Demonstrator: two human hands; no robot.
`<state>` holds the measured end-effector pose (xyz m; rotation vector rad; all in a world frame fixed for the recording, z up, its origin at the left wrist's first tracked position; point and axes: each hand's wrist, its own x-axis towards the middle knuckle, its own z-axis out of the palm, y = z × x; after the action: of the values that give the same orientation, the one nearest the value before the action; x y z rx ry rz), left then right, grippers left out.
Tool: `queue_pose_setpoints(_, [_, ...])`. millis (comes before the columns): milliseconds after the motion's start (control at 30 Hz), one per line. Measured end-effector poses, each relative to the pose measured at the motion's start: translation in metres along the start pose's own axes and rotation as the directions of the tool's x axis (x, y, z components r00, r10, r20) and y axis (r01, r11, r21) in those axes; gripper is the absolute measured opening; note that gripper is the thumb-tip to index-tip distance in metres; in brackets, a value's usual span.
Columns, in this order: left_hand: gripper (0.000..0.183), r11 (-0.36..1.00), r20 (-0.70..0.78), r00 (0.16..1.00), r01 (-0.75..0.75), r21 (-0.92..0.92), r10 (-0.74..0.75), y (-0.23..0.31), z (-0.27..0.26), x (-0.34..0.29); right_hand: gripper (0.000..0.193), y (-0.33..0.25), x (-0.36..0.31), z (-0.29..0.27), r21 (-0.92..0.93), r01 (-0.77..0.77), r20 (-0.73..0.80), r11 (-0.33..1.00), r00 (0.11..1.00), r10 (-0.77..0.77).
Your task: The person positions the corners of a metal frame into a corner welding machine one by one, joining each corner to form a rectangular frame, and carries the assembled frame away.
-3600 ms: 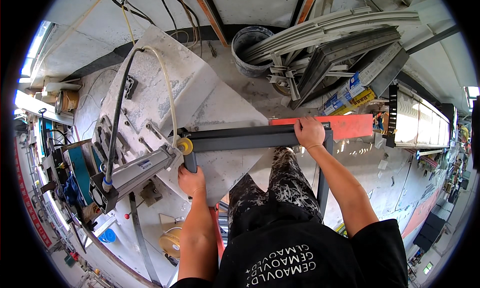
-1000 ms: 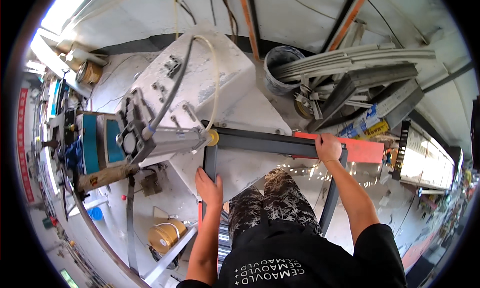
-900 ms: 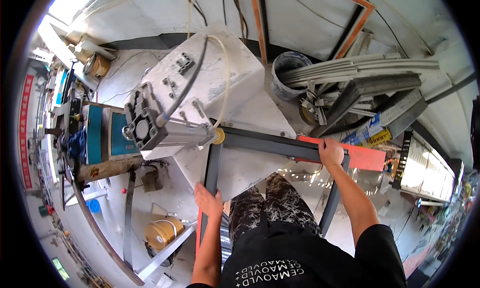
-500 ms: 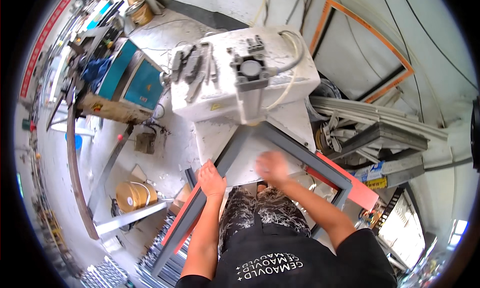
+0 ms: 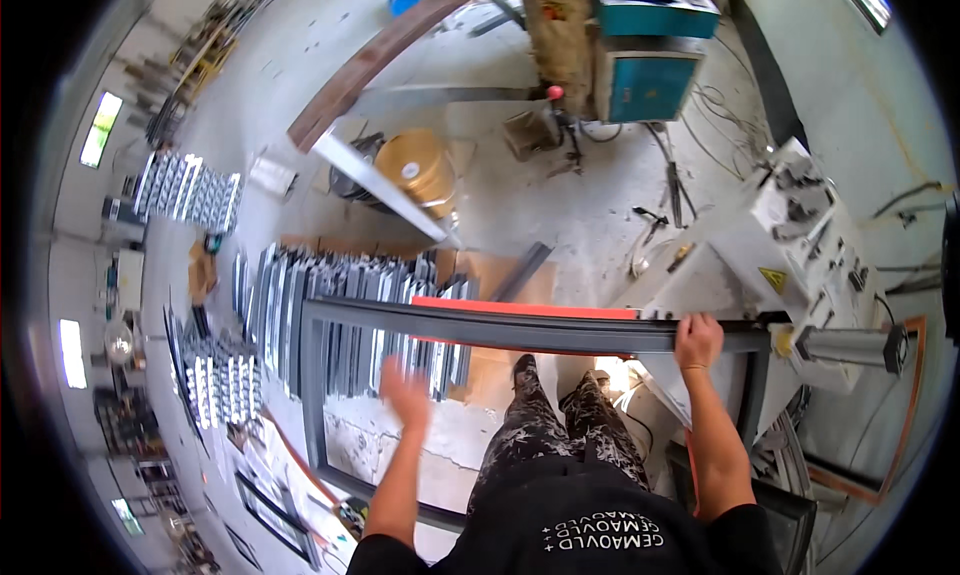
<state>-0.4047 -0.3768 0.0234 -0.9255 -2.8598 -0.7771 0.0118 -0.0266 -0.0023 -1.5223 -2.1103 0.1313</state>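
Observation:
A large dark grey rectangular window frame (image 5: 480, 327) lies across in front of me. My right hand (image 5: 698, 341) is closed over its far rail, close to the right corner. That corner sits at the cylinder (image 5: 850, 347) of the white machine (image 5: 745, 265). My left hand (image 5: 405, 393) is in the air above the frame's opening, near the left part of the far rail; motion smears its fingers. Red-orange strips (image 5: 530, 306) run along the far rail, partly hidden under it.
Many grey metal profiles (image 5: 340, 360) are stacked on the floor beyond the frame's left half. A round tan drum (image 5: 415, 170) and a white beam (image 5: 375, 190) lie farther off. A teal machine cabinet (image 5: 655, 85) stands at the back. An orange-edged frame (image 5: 905, 415) leans at the right.
My view has turned left. The frame now lies crosswise instead of pointing its corner away. My left hand has left the rail, and my right hand now grips the rail near the cylinder.

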Motion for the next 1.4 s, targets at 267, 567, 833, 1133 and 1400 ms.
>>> queue_pose_setpoints(267, [0.049,-0.09,0.017,-0.094,0.861,-0.501,-0.995,-0.222,-0.157,-0.228,0.022,0.004,0.003,0.009,-0.066,0.018,0.084,0.998,0.996,-0.013])
queue_pose_setpoints(567, [0.065,-0.632,0.739,0.12,0.44,-0.638,-0.663,-0.291,-0.107,-0.297,0.029,-0.068,0.003,0.013,-0.093,0.19,0.448,0.977,0.885,-0.13])
queue_pose_setpoints(833, [0.072,-0.591,0.733,0.023,0.575,-0.566,-0.679,-0.285,-0.095,-0.274,0.037,-0.16,-0.022,0.038,-0.03,0.461,0.648,0.887,0.684,-0.334])
queue_pose_setpoints(1133, [0.073,-0.409,0.657,0.013,0.774,-0.484,-0.754,-0.32,-0.11,-0.205,0.035,-0.188,-0.098,-0.061,-0.107,0.329,0.681,0.938,0.712,-0.172])
queue_pose_setpoints(1400, [0.075,-0.179,0.722,0.183,0.902,-0.394,-0.668,-0.331,-0.112,-0.09,0.043,-0.138,-0.203,-0.154,-0.212,0.021,0.618,0.977,0.777,0.117])
